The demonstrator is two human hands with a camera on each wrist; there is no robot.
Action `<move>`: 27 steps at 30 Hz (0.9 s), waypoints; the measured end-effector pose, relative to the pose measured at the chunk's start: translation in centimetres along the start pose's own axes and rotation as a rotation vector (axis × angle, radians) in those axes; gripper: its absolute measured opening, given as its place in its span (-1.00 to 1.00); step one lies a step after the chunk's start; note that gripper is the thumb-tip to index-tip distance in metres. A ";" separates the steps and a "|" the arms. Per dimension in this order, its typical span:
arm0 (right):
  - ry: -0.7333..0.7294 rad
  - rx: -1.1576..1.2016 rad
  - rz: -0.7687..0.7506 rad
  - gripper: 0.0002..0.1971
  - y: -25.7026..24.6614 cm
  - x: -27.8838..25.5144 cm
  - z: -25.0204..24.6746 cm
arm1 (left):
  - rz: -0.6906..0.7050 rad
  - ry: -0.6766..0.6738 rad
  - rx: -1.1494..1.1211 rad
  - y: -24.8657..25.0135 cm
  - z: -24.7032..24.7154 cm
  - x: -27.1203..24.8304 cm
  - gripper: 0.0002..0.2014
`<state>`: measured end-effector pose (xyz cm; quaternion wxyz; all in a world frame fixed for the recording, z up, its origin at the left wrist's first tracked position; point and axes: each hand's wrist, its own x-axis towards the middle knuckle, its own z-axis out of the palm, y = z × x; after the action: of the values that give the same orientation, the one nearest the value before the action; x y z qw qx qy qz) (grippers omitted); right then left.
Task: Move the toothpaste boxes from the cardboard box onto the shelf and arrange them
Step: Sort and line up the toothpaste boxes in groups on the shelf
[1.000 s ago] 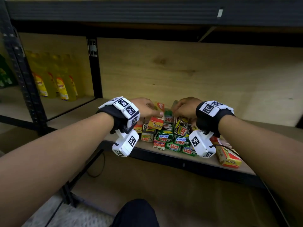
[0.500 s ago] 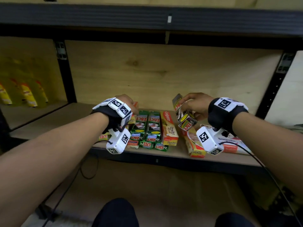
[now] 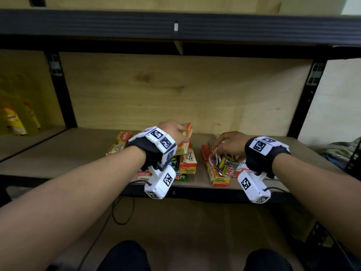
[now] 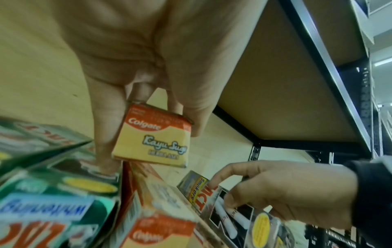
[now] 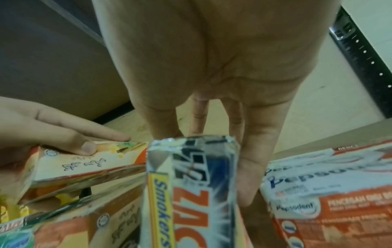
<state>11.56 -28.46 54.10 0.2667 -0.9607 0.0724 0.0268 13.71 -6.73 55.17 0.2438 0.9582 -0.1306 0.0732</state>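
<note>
My left hand [image 3: 180, 132] pinches one end of a yellow and orange Colgate box [image 4: 152, 135], its far end tilted up off the pile. The same Colgate box [image 3: 188, 133] rises above the green Zact boxes [image 3: 180, 176] and another Colgate box [image 3: 188, 161] lying on the wooden shelf [image 3: 68, 153]. My right hand [image 3: 224, 147] grips a silver and black Zact Smokers box [image 5: 191, 184] from above, low over the right-hand group. There a yellow Colgate box [image 3: 216, 177] and a red and white Pepsodent box [image 5: 328, 193] lie flat. The cardboard box is out of view.
A further Colgate box [image 3: 122, 138] lies to the left of the pile. Yellow bottles [image 3: 15, 122] stand in the left bay behind a black post [image 3: 62, 90]. Another post [image 3: 304, 98] bounds the right side, with crumpled cloth [image 3: 336, 151] beyond. The upper shelf beam [image 3: 175, 26] hangs overhead.
My left hand has taken hold of a Colgate box and tilted it up. My right hand has lowered the Zact Smokers box toward the right-hand group. The view has swung right.
</note>
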 end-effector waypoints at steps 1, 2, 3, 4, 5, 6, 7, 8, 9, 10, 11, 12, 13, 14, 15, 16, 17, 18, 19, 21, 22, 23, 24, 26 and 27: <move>-0.014 -0.024 -0.002 -0.75 0.1 0.1 0.3 | 0.008 0.003 0.008 0.2 0.5 -0.1 -0.50; -0.025 -0.043 -0.009 -0.74 0.2 0.2 0.5 | 0.015 0.008 0.021 0.3 1.0 -0.2 -0.51; -0.032 -0.040 -0.018 -0.74 0.2 0.2 0.7 | 0.026 0.013 0.041 0.3 1.5 -0.2 -0.51; -0.040 -0.009 -0.024 -0.73 0.2 0.3 0.9 | 0.043 0.011 0.064 0.2 1.8 -0.1 -0.51; -0.054 0.042 -0.029 -0.73 0.2 0.3 1.1 | 0.057 -0.001 0.084 0.2 2.1 0.0 -0.50; -0.072 0.093 -0.027 -0.74 0.1 0.3 1.3 | 0.071 -0.014 0.102 0.2 2.2 0.0 -0.50; -0.084 0.133 -0.023 -0.75 -0.1 0.2 1.4 | 0.081 -0.024 0.121 0.2 2.2 -0.1 -0.49; -0.084 0.154 -0.022 -0.75 -0.2 0.2 1.4 | 0.086 -0.031 0.132 0.1 2.1 0.0 -0.49; -0.075 0.158 -0.021 -0.76 -0.3 0.4 1.5 | 0.086 -0.039 0.134 0.0 1.8 0.0 -0.49; -0.066 0.149 -0.020 -0.76 -0.4 0.4 1.5 | 0.085 -0.044 0.130 -0.1 1.5 0.0 -0.51; -0.058 0.135 -0.018 -0.77 -0.5 0.5 1.4 | 0.085 -0.042 0.123 -0.3 1.2 -0.1 -0.55; -0.052 0.122 -0.017 -0.78 -0.7 0.4 1.4 | 0.082 -0.035 0.115 -0.5 0.9 -0.1 -0.60; -0.044 0.111 -0.021 -0.79 -0.9 0.4 1.3 | 0.078 -0.025 0.111 -0.8 0.5 -0.2 -0.65; -0.031 0.097 -0.030 -0.79 -1.0 0.4 1.1 | 0.072 -0.015 0.118 -1.1 0.1 -0.2 -0.67; -0.014 0.079 -0.048 -0.79 -1.2 0.5 1.0 | 0.063 -0.004 0.136 -1.5 -0.3 -0.3 -0.68; 0.009 0.052 -0.072 -0.79 -1.4 0.4 0.8 | 0.051 0.005 0.158 -2.1 -0.7 -0.3 -0.68; 0.034 0.023 -0.099 -0.79 -1.8 0.4 0.7 | 0.034 0.011 0.180 -2.7 -1.2 -0.3 -0.68; 0.059 -0.002 -0.128 -0.80 -2.2 0.3 0.6 | 0.017 0.014 0.203 -3.3 -1.6 -0.3 -0.69; 0.080 -0.014 -0.154 -0.80 -2.6 0.4 0.5 | 0.004 0.014 0.226 -4.1 -2.1 -0.4 -0.69; 0.108 -0.026 -0.199 -0.82 -3.7 0.4 0.5 | -0.018 0.004 0.260 -5.6 -3.0 -0.6 -0.68; 0.112 -0.041 -0.224 -0.84 -4.4 0.3 0.7 | -0.026 -0.009 0.265 -6.5 -3.4 -0.8 -0.68; 0.113 -0.057 -0.250 -0.85 -5.2 0.1 0.8 | -0.031 -0.033 0.269 -7.4 -3.7 -0.9 -0.68; 0.111 -0.072 -0.280 -0.86 -6.0 -0.1 1.1 | -0.037 -0.077 0.274 -8.3 -3.9 -1.1 -0.68; 0.104 -0.095 -0.346 -0.85 -7.7 -0.5 1.9 | -0.045 -0.197 0.297 -10.3 -4.1 -1.4 -0.65; 0.099 -0.109 -0.375 -0.84 -8.5 -0.7 2.5 | -0.047 -0.245 0.314 -11.3 -4.1 -1.6 -0.61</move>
<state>12.12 -19.84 56.35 0.2106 -0.9705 -0.0964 -0.0666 15.06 5.15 53.35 0.0754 0.9889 -0.1240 -0.0303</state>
